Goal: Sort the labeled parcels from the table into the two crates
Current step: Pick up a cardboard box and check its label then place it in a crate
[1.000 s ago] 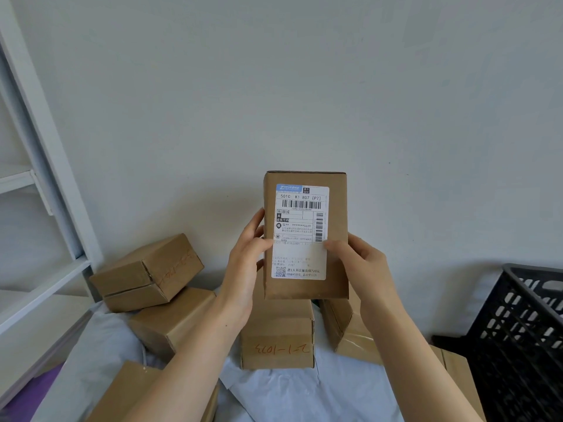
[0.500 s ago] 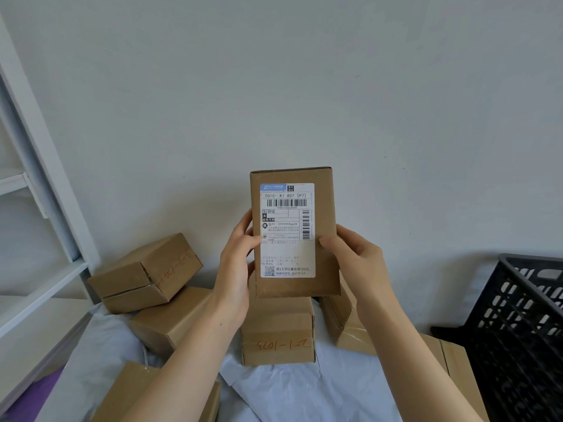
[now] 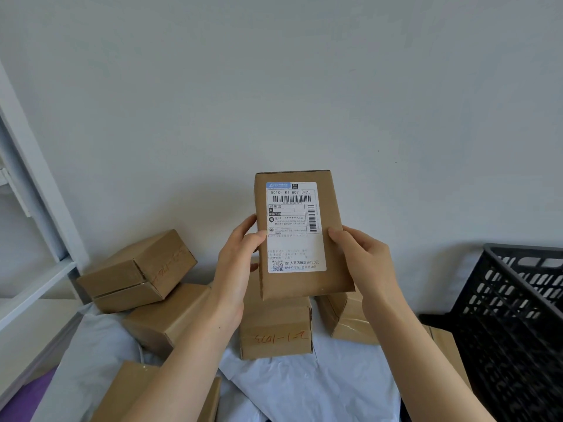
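1. Head view: we hold a flat brown parcel upright between both hands, in the air in front of a plain pale wall, above the pile and touching nothing else.
2. Our left hand grips the parcel's left edge. Its thumb lies across the front and its fingers curl round behind.
3. Our right hand grips the right edge in the same way, thumb on the front just beside the white shipping label, which faces us.
4. Both bare forearms rise from the bottom of the picture, angled inward toward the parcel.
5. Directly below the parcel stands a cardboard box with red handwriting, upside down to us, on its near face.
6. To its left, a tilted box rests on another box. One more box sits behind our right wrist.
7. The boxes lie on crumpled pale grey mailer bags that cover the surface.
8. A black crate with slotted walls stands at the right edge, well apart from the parcel.
9. A white shelf frame runs up the left edge.
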The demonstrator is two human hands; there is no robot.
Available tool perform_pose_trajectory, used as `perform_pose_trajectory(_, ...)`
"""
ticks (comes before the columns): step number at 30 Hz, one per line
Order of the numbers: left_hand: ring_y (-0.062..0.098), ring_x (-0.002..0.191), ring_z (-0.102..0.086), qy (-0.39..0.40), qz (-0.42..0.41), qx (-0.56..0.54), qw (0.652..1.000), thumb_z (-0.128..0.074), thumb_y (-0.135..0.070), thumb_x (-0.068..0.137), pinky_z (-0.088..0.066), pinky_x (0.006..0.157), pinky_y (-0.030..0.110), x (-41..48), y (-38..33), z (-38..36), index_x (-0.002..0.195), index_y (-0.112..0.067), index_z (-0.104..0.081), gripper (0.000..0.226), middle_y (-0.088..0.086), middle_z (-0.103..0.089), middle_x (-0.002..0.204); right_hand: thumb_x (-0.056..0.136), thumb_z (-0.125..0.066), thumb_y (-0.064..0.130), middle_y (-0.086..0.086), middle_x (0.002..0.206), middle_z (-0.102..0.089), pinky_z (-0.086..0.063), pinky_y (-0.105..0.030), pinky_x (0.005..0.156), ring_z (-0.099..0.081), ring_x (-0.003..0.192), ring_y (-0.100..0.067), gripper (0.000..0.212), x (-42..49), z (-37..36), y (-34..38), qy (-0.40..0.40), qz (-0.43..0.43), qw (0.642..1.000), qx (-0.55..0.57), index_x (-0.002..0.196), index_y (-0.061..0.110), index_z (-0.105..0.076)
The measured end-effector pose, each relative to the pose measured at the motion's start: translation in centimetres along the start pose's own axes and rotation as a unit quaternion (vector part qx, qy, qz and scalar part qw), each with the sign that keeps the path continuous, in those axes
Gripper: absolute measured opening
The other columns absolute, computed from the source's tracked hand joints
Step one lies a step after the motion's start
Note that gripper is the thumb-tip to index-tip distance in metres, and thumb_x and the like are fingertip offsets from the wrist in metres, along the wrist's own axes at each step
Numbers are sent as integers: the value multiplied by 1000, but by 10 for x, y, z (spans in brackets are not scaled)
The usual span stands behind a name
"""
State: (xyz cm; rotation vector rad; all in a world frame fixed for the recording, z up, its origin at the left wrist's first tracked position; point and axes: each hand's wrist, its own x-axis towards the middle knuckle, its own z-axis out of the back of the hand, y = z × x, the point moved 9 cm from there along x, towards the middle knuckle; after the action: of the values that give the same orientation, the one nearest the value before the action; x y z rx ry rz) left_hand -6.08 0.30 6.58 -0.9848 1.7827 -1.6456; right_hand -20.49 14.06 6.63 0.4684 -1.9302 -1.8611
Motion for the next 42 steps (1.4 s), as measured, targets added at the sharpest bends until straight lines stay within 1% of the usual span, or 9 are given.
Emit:
perform_pose_trajectory(7,11,110,-58,33,21,4,999,-51,-34,95,-47,93,37,9,11,-18,132,-31,-51,38,-10,-67,113,88,-64,34,16,89,-73,-45,-14,62,-66,81,2,13,-8,25,3,-46,6,999,-23,95,32,-74)
perform_pose_trajectory(11,8,104,-61,65,34,-9,997,-55,-35,93,-48,93,37,9,19,-39,129,-33,-53,37,-11,-70,106,86,-66,35,16,88,-74,-52,-22,75,-68,87,-3,15,-19,51,6,-87,22,995,-40,98,33,-74)
perform_pose_trajectory(16,-1,84,-67,129,38,-33,990,-59,-26,90,-50,66,18,-5,27,-79,126,-35,-52,38,-10,-69,105,89,-65,30,15,91,-74,-52,-22,72,-68,84,-1,20,-40,88,13,-134,47,989,-50,107,34,-72)
perform_pose_trajectory(21,10,103,-65,165,30,-45,985,-65,-20,87,-54,83,33,-29,30,-118,124,-40,-51,44,-11,-67,112,92,-62,21,14,96,-74,-55,-23,77,-68,88,0,27,-63,125,15,-159,60,984,-57,117,30,-69)
perform_pose_trajectory(25,10,106,-63,187,3,-43,981,-64,-20,88,-53,85,32,-53,19,-153,131,-37,-48,49,-14,-66,113,94,-58,21,18,99,-72,-54,-28,87,-66,95,1,30,-80,164,18,-179,68,980,-56,120,34,-67)
perform_pose_trajectory(28,9,108,-61,191,-21,-44,980,-63,-21,89,-51,80,25,-63,12,-170,132,-35,-47,48,-13,-65,116,97,-54,19,19,102,-71,-54,-23,83,-66,94,4,32,-86,182,24,-171,75,981,-54,123,33,-64)
perform_pose_trajectory(31,2,104,-61,202,-38,-39,978,-61,-22,89,-50,72,16,-96,6,-214,130,-37,-48,45,-18,-65,112,97,-51,14,22,98,-71,-49,-9,65,-64,85,10,35,-106,230,36,-166,91,981,-48,125,34,-61)
perform_pose_trajectory(36,-2,102,-61,237,-43,-45,969,-60,-19,90,-47,77,18,-151,4,-294,127,-38,-49,43,-19,-67,109,97,-49,10,21,104,-70,-53,-21,75,-66,92,4,38,-136,320,41,-183,90,978,-45,113,44,-58)
perform_pose_trajectory(42,-3,96,-63,277,-53,-57,958,-58,-13,91,-49,67,10,-214,4,-390,116,-40,-54,37,-16,-67,109,95,-52,12,20,111,-66,-44,-19,67,-62,92,7,33,-173,430,49,-221,89,970,-54,114,39,-56)
